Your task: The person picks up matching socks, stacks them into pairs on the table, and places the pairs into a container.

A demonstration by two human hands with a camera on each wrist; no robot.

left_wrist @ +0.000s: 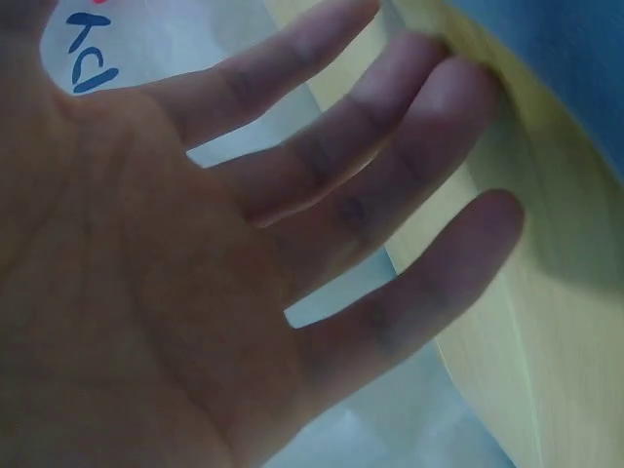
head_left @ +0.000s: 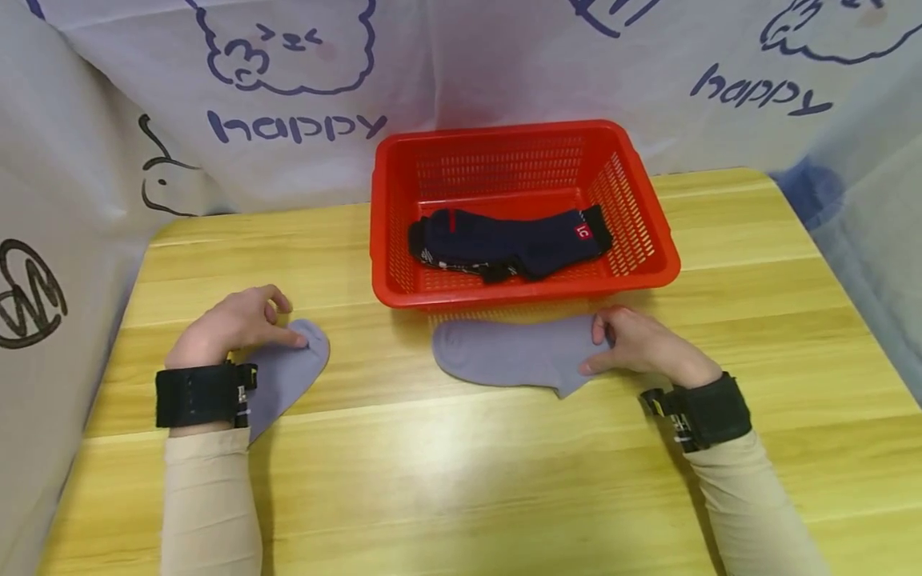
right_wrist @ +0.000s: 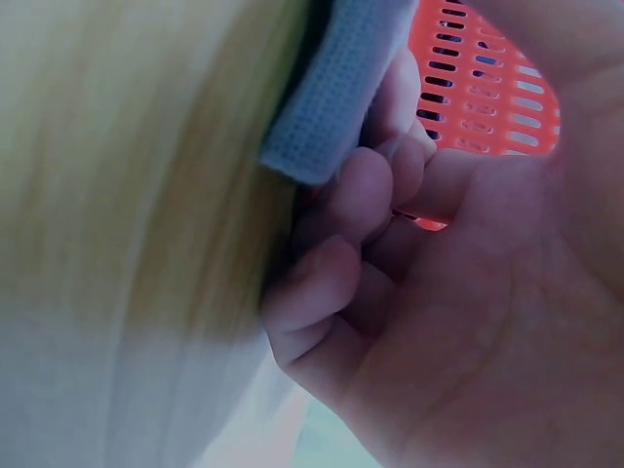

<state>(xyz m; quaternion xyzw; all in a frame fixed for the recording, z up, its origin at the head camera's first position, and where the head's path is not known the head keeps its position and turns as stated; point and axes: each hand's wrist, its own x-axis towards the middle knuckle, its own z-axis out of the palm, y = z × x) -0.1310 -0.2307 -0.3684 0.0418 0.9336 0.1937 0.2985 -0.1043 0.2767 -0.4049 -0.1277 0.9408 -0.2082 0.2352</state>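
In the head view, a grey-lavender sock (head_left: 515, 352) lies flat just in front of the red basket, toe to the left. My right hand (head_left: 637, 342) pinches its cuff end at the right; the right wrist view shows the ribbed cuff (right_wrist: 336, 97) by the curled fingers. Another grey-lavender sock (head_left: 284, 380) lies at the left, partly hidden under my left hand (head_left: 238, 324). The left thumb rests at that sock's toe, while the other fingers are loosely extended, apart from each other in the left wrist view.
The red plastic basket (head_left: 526, 298) stands at the back of the wooden table (head_left: 461, 488) with dark blue and black socks (head_left: 515, 240) in it. White cloth (head_left: 461, 72) with drawings and lettering hangs behind the table and along its sides.
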